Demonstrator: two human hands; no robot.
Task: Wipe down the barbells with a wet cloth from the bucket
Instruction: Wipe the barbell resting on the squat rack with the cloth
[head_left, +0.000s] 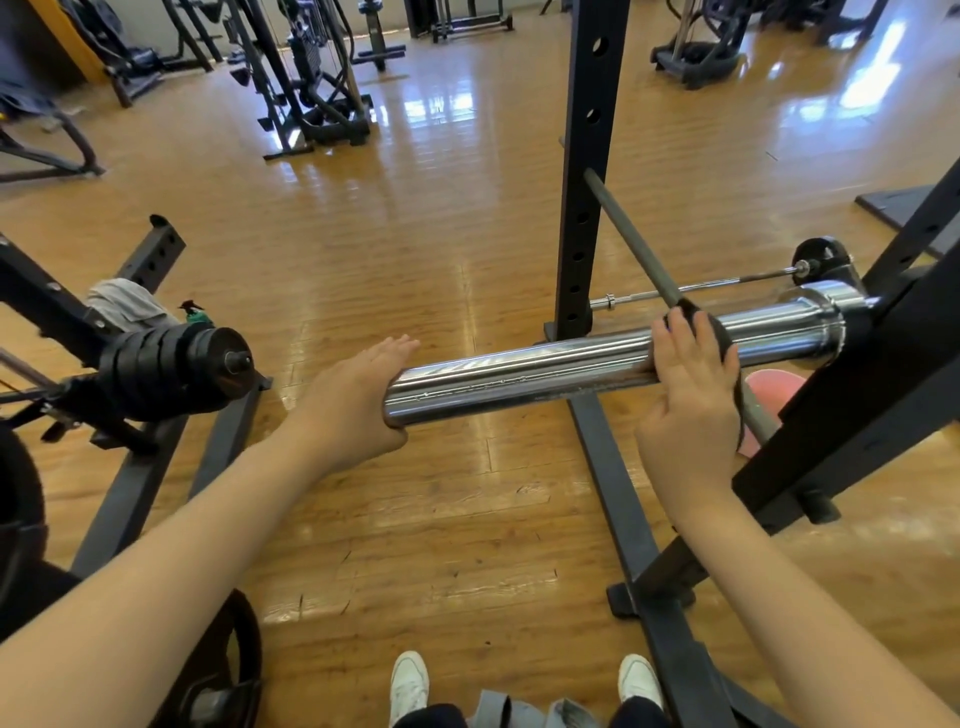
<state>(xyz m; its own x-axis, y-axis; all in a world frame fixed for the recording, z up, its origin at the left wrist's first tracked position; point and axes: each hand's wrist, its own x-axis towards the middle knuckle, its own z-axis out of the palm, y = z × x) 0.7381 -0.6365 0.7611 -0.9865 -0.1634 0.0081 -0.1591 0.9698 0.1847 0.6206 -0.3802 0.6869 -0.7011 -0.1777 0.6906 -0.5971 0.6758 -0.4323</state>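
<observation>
A chrome barbell sleeve (519, 371) runs across the middle of the head view, its right end resting in a black rack (852, 395). My left hand (353, 400) lies flat against the sleeve's free left end, fingers straight. My right hand (685, 384) presses a dark cloth (714, 335) onto the sleeve, fingers curved over it; a strip of the cloth hangs down by my wrist. A pink bucket (774, 387) sits on the floor below the sleeve, mostly hidden by the rack.
A black rack upright (584, 171) stands just behind the sleeve, its base rail (618, 499) running toward my feet. A thinner barbell (701, 285) lies behind. A stack of black plates (171, 371) with a grey rag (124, 304) is at left. Gym machines stand far back.
</observation>
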